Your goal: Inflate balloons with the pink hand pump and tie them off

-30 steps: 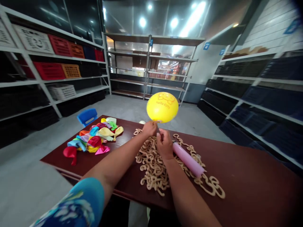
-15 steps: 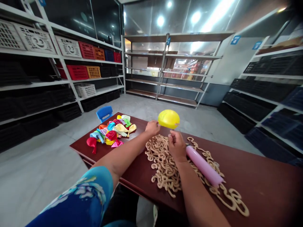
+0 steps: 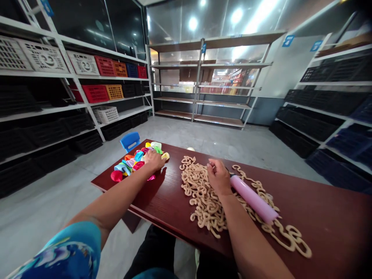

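My left hand (image 3: 154, 159) reaches into a heap of deflated balloons (image 3: 123, 168) in many colours at the left end of the table. Its fingers are bent down among them, and what they touch is partly hidden. Over the far part of a pile of tan, curly cord-like pieces (image 3: 203, 193), my right hand (image 3: 218, 175) hangs with its fingers curled together. Whatever those fingers pinch, if anything, is too small to make out. Just right of that hand a lilac cylinder (image 3: 255, 199) with a dark end lies across more tan loops (image 3: 293, 236).
The dark red-brown table (image 3: 162, 193) spans the front. Past its left end stands a blue chair (image 3: 130, 141). A pale round thing (image 3: 191, 149) shows at the far edge. Shelves with crates (image 3: 106, 66) line the left; racks (image 3: 200, 81) stand behind, dark crates (image 3: 316, 100) at right.
My left hand has moved left from beside the yellow inflated balloon to the heap of balloons. The yellow balloon is out of sight. My right hand has stayed nearly where it was.
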`<state>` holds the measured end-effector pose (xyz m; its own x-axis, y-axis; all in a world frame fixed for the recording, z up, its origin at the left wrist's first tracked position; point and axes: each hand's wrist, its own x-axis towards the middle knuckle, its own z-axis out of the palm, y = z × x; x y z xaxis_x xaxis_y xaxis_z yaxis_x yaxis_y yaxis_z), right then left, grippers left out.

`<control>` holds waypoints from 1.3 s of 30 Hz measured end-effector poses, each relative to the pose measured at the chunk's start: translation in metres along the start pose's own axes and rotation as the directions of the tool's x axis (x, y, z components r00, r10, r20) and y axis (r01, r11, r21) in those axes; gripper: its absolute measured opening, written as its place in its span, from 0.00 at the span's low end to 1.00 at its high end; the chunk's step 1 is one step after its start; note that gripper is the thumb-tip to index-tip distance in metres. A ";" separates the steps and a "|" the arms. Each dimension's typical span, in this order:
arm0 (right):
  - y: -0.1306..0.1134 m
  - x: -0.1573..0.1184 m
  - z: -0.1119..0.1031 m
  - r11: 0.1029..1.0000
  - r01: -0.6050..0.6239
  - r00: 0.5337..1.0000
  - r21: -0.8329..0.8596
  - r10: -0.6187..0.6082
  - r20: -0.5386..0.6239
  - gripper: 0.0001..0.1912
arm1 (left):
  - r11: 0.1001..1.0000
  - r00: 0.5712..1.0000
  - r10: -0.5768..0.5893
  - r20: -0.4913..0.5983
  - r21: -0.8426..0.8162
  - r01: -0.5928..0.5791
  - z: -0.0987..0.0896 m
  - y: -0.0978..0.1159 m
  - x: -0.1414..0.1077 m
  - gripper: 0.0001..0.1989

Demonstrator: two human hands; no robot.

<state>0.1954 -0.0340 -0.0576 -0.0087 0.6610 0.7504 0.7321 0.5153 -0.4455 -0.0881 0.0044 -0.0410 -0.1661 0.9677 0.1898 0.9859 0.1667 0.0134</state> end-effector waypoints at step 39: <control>-0.012 0.006 -0.012 0.584 -0.525 0.839 0.619 0.478 0.261 0.15 | -0.080 0.595 0.796 0.109 -0.956 0.283 -0.002 0.143 -0.051 0.13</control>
<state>0.1951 -0.0424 -0.0421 0.1647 0.9431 0.2889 0.0104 0.2912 -0.9566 0.0610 -0.0215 -0.0465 0.6843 0.7290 0.0164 -0.1081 0.0792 0.9910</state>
